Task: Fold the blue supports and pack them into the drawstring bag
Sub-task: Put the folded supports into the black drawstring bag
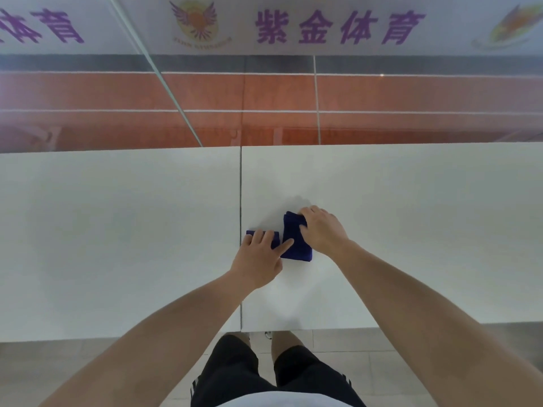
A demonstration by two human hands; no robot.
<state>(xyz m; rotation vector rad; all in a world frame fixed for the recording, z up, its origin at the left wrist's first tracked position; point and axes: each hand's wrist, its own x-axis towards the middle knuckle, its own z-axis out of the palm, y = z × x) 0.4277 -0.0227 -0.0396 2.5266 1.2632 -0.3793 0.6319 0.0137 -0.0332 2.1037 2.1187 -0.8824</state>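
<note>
Two dark blue supports lie on the white table [382, 230]. The larger blue support [295, 242] lies folded at the middle, with my right hand [321, 230] pressing flat on its right side and far end. A smaller blue support [274, 239] lies just left of it, mostly hidden under my left hand [260, 259], whose fingers are spread over it and whose index finger reaches onto the larger one. Neither hand is closed around the cloth. No drawstring bag is in view.
A dark seam [241, 201] runs front to back between two white tabletops, just left of the supports. Beyond the far edge is a glass pane [382, 98] showing an orange court. My legs and the tiled floor [338, 342] are below the near edge.
</note>
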